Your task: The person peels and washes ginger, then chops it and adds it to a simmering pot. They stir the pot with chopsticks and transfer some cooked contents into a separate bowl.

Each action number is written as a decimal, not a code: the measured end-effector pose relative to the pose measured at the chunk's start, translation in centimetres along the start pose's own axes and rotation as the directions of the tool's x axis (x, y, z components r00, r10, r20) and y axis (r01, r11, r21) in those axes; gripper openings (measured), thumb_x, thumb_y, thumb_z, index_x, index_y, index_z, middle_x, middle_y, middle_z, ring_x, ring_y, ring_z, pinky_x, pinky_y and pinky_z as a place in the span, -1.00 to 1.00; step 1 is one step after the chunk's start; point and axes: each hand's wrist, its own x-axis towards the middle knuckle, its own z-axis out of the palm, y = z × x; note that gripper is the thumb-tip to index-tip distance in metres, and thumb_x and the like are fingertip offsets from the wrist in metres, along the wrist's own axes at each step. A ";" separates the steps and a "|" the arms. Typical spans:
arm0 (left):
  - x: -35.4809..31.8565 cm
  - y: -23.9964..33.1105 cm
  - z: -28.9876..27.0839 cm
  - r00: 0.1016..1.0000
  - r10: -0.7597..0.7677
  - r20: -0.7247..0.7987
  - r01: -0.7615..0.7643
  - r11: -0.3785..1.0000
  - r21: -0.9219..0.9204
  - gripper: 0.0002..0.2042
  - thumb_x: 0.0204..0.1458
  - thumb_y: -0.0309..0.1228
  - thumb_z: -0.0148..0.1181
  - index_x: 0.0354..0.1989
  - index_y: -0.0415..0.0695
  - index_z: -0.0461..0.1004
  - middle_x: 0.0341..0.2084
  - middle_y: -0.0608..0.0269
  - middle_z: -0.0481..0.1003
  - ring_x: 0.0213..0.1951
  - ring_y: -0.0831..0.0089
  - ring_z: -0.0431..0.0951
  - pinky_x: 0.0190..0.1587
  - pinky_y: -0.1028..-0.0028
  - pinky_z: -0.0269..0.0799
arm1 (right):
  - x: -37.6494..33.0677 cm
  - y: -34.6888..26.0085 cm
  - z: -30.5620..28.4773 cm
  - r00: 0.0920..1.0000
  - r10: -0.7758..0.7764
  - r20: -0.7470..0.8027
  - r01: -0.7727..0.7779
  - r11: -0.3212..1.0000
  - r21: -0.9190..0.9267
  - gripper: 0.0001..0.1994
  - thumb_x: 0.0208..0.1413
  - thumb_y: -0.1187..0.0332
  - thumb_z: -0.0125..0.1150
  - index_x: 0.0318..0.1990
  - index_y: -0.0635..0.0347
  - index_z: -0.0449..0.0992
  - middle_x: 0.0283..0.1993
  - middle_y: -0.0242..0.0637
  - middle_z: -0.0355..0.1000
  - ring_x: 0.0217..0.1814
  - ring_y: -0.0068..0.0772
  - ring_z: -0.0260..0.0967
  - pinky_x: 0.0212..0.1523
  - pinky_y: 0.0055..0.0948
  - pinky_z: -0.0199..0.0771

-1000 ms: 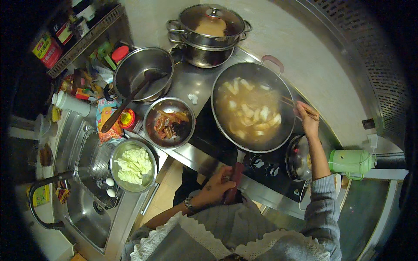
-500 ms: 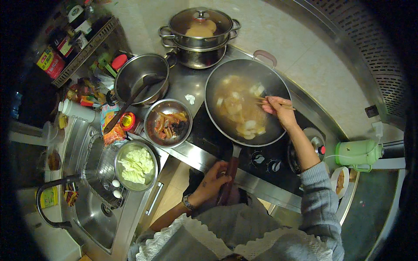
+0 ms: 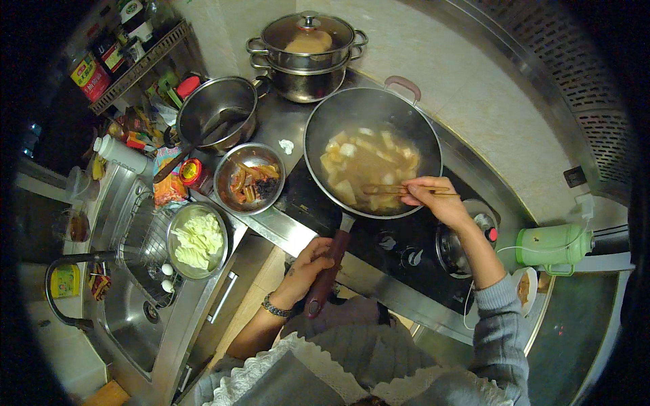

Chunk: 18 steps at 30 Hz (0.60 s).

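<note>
Moving chopsticks point(image 3: 389, 187) lower in the pan point(image 3: 365, 105), upper middle of frame, since earlier. Pinching them with right fingers point(image 3: 425, 183), holding the handle point(image 3: 330, 277) with left fingers point(image 3: 317, 249). Seemingly stirring food point(image 3: 369, 159); likely needing a steady pan next.

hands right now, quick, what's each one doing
Left hand: closed on the wok's long handle, thumb over it.
Right hand: closed, holding chopsticks.

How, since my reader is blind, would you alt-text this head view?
The right hand holds brown wooden chopsticks over brownish broth and pale pieces in a round dark metal wok; the left hand grips the wok's long reddish-brown handle.
</note>
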 end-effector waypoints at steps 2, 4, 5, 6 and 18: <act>0.0 0.0 0.1 0.998 0.034 0.050 -0.030 0.997 -0.067 -0.61 -0.06 -0.57 -0.06 0.02 -0.19 0.20 -0.19 0.16 0.38 -0.20 0.41 0.42 -0.12 0.49 0.33 | -1.3 -0.6 -1.4 0.998 -0.031 -0.049 0.030 0.999 -0.031 -0.73 0.15 0.36 0.00 -0.10 0.38 0.42 -0.22 -0.16 0.46 -0.24 -0.40 0.46 -0.16 -0.52 0.48; 0.1 0.0 0.0 0.997 0.028 0.069 -0.016 0.986 -0.164 -0.58 -0.10 -0.58 -0.07 0.02 -0.20 0.19 -0.17 0.11 0.38 -0.20 0.34 0.44 -0.14 0.44 0.37 | -2.8 -1.0 -2.9 0.991 -0.009 -0.137 0.008 1.000 -0.012 -0.73 0.18 0.37 -0.06 -0.08 0.40 0.40 -0.19 -0.12 0.44 -0.23 -0.38 0.46 -0.15 -0.51 0.49; 0.2 0.0 0.0 0.997 0.012 0.082 0.003 0.984 -0.175 -0.59 -0.09 -0.59 -0.07 0.02 -0.20 0.19 -0.17 0.11 0.38 -0.19 0.35 0.43 -0.13 0.44 0.36 | -3.2 -1.0 -3.5 0.980 -0.009 -0.199 0.004 1.000 -0.023 -0.70 0.20 0.32 -0.09 -0.07 0.39 0.38 -0.20 -0.11 0.44 -0.26 -0.37 0.46 -0.18 -0.49 0.51; 0.4 0.0 -0.2 0.995 0.004 0.104 0.017 0.979 -0.202 -0.60 -0.08 -0.59 -0.07 0.02 -0.20 0.19 -0.17 0.12 0.38 -0.19 0.36 0.43 -0.11 0.43 0.34 | -3.6 -1.1 -4.1 0.970 -0.011 -0.243 0.004 1.000 -0.030 -0.70 0.19 0.30 -0.08 -0.08 0.38 0.38 -0.21 -0.12 0.44 -0.28 -0.37 0.46 -0.20 -0.49 0.51; 1.6 -0.5 -2.2 0.972 -0.098 0.215 0.097 0.995 0.014 -0.51 -0.06 -0.49 0.06 0.10 -0.19 0.11 -0.13 0.06 0.40 -0.11 0.33 0.42 -0.01 0.40 0.31 | 3.1 1.2 -0.9 0.912 -0.028 -0.409 0.048 0.998 0.038 -0.76 0.13 0.30 0.04 -0.13 0.26 0.42 -0.32 -0.29 0.42 -0.48 -0.53 0.41 -0.44 -0.59 0.48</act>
